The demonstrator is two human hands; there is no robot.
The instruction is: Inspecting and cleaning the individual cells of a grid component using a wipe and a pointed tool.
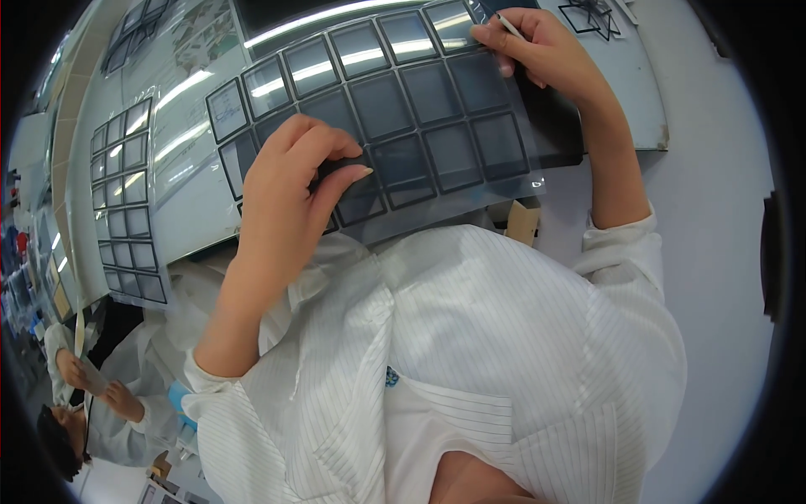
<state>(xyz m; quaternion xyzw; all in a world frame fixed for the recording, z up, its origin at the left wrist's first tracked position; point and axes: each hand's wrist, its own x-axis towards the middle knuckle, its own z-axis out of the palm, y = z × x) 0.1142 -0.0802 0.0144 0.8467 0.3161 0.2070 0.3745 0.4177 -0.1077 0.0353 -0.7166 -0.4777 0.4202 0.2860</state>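
A clear plastic sheet (336, 102) carries rows of dark-framed square panels and lies tilted in front of me. Above its lower left part is my left hand (294, 172), thumb and index finger curved toward each other with a gap between the tips. I see nothing between them. The other fingers are curled under and partly hidden. At the sheet's far right corner, my right hand (558, 57) is closed around a thin pale pen-like tool (510, 27). Its thumb and finger touch the sheet's edge there.
A second sheet of framed panels (126, 202) lies on the left of the pale table (185, 214). Loose black frames (592, 18) are piled at the far right. A dark flat surface (550, 126) shows beneath the sheet. At the lower left sits another person (117, 428), holding something flat.
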